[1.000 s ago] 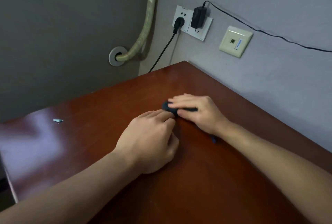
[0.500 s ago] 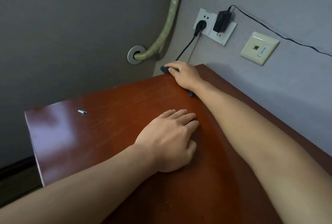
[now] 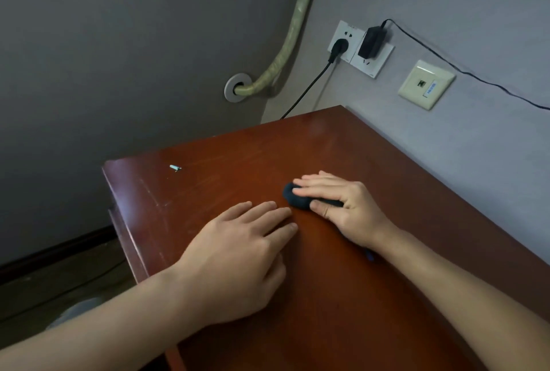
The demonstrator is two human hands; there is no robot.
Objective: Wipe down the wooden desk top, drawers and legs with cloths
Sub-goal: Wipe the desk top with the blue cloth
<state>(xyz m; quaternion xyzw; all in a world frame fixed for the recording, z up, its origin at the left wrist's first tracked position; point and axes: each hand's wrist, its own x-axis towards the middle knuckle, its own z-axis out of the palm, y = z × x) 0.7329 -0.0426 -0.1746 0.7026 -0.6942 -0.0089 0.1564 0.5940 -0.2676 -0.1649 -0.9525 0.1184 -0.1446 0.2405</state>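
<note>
The reddish-brown wooden desk top (image 3: pixel 226 162) fills the lower middle of the head view. My right hand (image 3: pixel 342 207) presses a small dark blue cloth (image 3: pixel 294 196) onto the wood, fingers laid over it and thumb curled against its near side. Only the cloth's left end and a strip under the thumb show. My left hand (image 3: pixel 238 257) rests flat on the desk just left of the cloth, fingers straight and holding nothing.
A tiny pale blue scrap (image 3: pixel 175 167) lies near the desk's far left corner. Behind the desk the wall carries a socket plate (image 3: pixel 346 35) with a black plug, a black adapter (image 3: pixel 370 42), a data socket (image 3: pixel 426 85) and a wrapped pipe (image 3: pixel 285 52). Floor lies left.
My right hand has drawn the cloth back from the far corner toward the desk's middle, close to my left hand. My left hand stays flat on the wood.
</note>
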